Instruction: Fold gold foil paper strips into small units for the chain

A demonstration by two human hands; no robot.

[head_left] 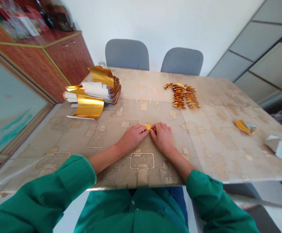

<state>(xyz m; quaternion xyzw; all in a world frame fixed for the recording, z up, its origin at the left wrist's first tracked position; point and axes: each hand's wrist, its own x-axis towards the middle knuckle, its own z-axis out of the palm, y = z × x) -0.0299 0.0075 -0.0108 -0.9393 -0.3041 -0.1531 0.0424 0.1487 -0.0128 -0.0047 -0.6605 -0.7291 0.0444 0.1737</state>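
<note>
Both hands rest on the patterned tablecloth in front of me, fingers closed on a small piece of gold foil paper (pixel 147 126). My left hand (pixel 134 137) grips its left side, and my right hand (pixel 162 136) grips the right side. Most of the piece is hidden under the fingers; only a bit of gold shows between them. Beyond the hands, to the right, folded gold paper pieces (pixel 179 97) lie in two rows. On the left is a stack of gold foil sheets (pixel 99 92) with white backs, some curling up.
A crumpled gold piece (pixel 243 126) and a white-and-gold scrap (pixel 280 147) lie on the table's right side. Two grey chairs (pixel 127 54) stand at the far edge, before a white wall. A wooden cabinet (pixel 65 61) with bottles and bags on top is at the left.
</note>
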